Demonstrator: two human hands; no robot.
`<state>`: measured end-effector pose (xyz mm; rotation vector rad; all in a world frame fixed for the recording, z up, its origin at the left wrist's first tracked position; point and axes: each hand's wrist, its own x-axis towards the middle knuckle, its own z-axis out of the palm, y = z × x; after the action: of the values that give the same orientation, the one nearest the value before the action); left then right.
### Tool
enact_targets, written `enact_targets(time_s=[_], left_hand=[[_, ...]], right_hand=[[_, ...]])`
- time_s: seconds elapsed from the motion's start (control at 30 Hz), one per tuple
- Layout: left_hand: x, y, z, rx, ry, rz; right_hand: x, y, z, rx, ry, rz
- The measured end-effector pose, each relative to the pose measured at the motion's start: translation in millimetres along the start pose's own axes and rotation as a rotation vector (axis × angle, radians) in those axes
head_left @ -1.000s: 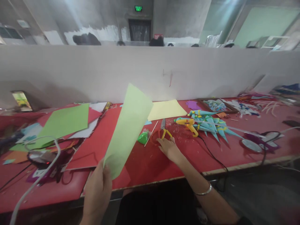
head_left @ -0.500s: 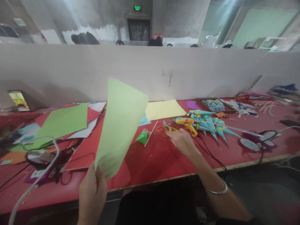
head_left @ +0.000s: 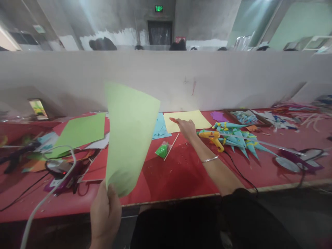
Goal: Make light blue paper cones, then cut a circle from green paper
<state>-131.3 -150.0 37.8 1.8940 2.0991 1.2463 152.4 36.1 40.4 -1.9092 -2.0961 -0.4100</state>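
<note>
My left hand pinches a light green sheet of paper by its lower corner. The sheet stands up from the hand, slightly curved, above the front of the table. My right hand reaches out over the front edge of a pale yellow sheet. Its fingers are drawn together, with a small orange-red bit at their tips that I cannot make out. Just right of that forearm lies a yellow glue gun. Between the hands are a small bag of bright green material and a thin wooden stick.
Teal paper cones with yellow trim are heaped at right, before a tray of small pieces. Blue paper sits behind the green sheet. At left are a green sheet, a power strip with cables and a propped phone.
My right hand has left the yellow-handled tool beside the glue gun and moved away from me to the yellow sheet. That tool no longer shows there. My left hand still holds the green sheet.
</note>
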Motion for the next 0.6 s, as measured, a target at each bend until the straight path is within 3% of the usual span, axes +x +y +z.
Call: enact_targets(time_s=[0.1,0.3,0.6], left_hand=[[-1.7,0.4,-0.8,-0.017,0.003,0.02],[-1.4,3.9,-4.4,0.039,0.001,-0.011],[-1.2,6.7,-0.8,0.052,-0.01,-0.074]], right_hand=[[24.0,-2.7,19.7,-0.04,0.012,0.056],[57.1,-1.9,47.0,-0.048,-0.12,-0.014],[66.6,-10.3,64.0,0.086,-0.281,-0.053]])
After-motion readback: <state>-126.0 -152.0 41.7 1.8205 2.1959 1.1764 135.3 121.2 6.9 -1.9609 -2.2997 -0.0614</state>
